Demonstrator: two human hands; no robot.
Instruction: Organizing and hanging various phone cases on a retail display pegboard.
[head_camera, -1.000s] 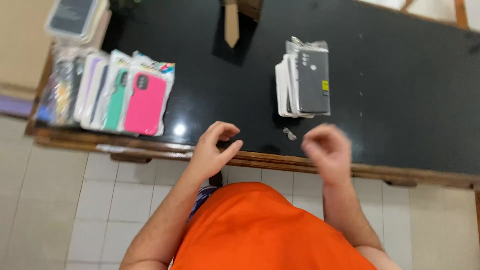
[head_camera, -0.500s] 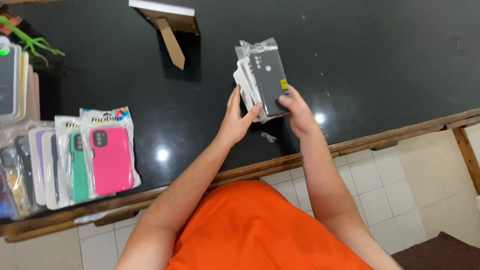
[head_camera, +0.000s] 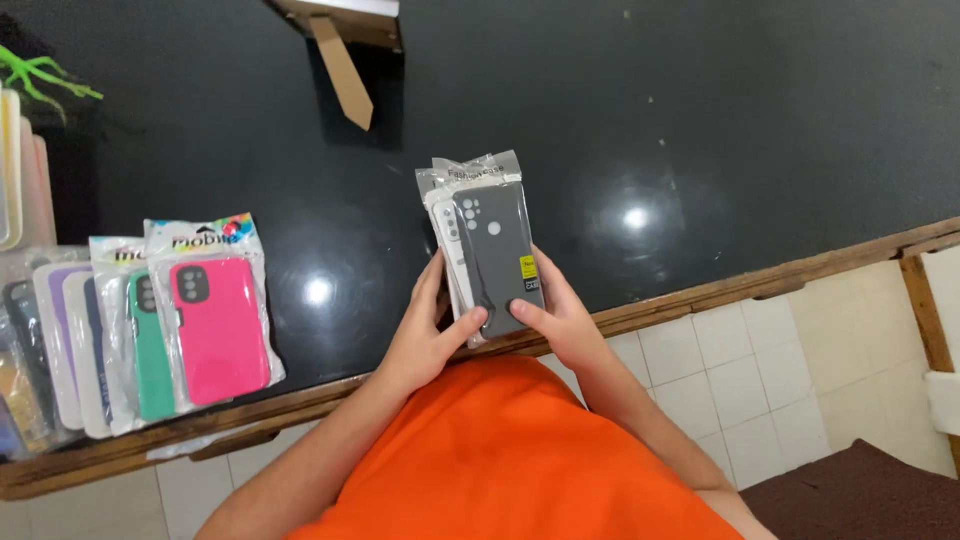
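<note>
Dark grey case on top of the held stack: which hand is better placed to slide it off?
Probably the right hand: its thumb lies on the dark grey phone case at its lower edge, while the left hand cups the stack of packaged cases from beneath and the side, steadying it.

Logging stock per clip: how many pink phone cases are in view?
1. The pink phone case lies in its clear packet atop the left row on the black table; overlapped packets may hide others.

orange shirt, bare forearms and hands
</note>
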